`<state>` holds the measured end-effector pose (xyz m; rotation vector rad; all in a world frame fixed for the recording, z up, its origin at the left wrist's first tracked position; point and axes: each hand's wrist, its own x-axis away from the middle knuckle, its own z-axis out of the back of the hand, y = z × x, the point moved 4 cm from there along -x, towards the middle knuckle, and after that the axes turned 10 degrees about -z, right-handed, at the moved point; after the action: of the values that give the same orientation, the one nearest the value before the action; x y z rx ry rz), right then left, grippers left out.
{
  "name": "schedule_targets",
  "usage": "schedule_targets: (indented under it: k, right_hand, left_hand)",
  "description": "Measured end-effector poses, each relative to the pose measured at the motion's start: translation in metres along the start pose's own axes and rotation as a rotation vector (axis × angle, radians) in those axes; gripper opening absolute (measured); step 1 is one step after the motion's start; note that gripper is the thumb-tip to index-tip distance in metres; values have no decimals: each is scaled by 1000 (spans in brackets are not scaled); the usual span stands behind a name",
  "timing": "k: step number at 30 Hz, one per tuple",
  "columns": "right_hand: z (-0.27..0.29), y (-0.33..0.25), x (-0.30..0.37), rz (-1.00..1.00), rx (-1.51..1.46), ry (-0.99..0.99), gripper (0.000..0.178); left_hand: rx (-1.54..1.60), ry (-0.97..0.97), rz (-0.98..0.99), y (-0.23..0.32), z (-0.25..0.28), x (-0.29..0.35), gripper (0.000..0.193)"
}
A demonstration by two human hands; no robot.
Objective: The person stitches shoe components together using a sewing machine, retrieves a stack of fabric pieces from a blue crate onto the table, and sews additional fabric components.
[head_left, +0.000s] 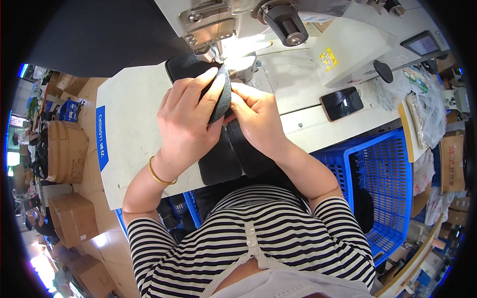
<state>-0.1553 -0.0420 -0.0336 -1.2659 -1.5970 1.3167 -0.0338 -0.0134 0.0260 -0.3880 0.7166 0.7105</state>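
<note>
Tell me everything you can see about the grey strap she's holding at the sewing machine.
The grey strap looks like woven webbing, narrow and flat. It runs from under the sewing machine's needle area down between both hands, lying over black fabric on the white table. The left hand presses fingers along it; the right hand pinches its edge. Its lower end is hidden.

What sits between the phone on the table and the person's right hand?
In the head view, only bare white sewing table lies between the black phone and the right hand, which pinches the grey webbing strap.
</note>
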Motion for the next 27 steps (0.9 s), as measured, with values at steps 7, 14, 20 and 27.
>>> schedule_targets:
  k: [7,14,20,27]
  right_hand:
    - [8,16,2,5,73,-88,23]
    - [59,42,43,147,1173,277,66]
    - [71,75,57,140,1226,326,66]
    - [75,77,60,327,1154,454,52]
  left_hand:
    - [255,390,36,-21,8,24,55]
    - [1529,310,1109,-100,-46,37,25]
    - [906,130,724,-171,-82,22,19]
    - [6,-658,800,-46,-51,72,66]
